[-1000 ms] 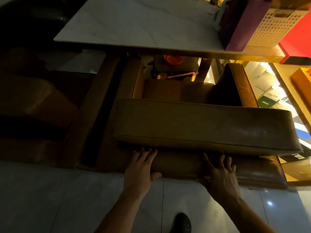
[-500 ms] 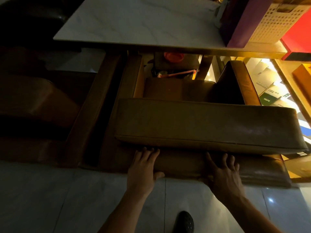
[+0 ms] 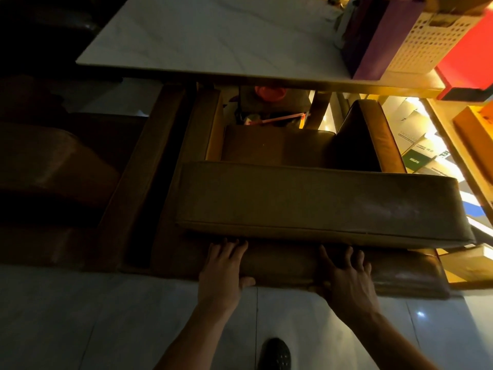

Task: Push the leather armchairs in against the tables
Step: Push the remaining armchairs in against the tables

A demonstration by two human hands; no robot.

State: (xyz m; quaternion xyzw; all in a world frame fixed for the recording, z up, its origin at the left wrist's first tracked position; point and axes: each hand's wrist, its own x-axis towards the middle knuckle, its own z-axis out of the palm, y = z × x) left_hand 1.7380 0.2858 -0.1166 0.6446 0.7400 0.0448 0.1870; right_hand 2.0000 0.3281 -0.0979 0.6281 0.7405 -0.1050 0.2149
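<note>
A brown leather armchair [image 3: 314, 204] stands in front of me, its back towards me and its seat facing the white marble table [image 3: 213, 41]. The tips of its armrests reach under the table's front edge. My left hand [image 3: 225, 273] presses flat against the lower back of the chair, fingers spread and straight. My right hand [image 3: 346, 279] presses the same panel a little further right, fingers spread. A second brown armchair [image 3: 53, 177] sits close beside it on the left, in deep shadow.
On the table's right end stand a purple box [image 3: 373, 41] and a white perforated basket [image 3: 432, 41], with a red box [image 3: 469, 57] beside them. Cardboard boxes [image 3: 421, 148] lie on the floor to the right. Clutter sits under the table. My dark shoe [image 3: 274, 355] rests on pale floor tiles.
Both hands stay flat on the chair's back. The armchair has slid slightly forward towards the table, and my view has followed it.
</note>
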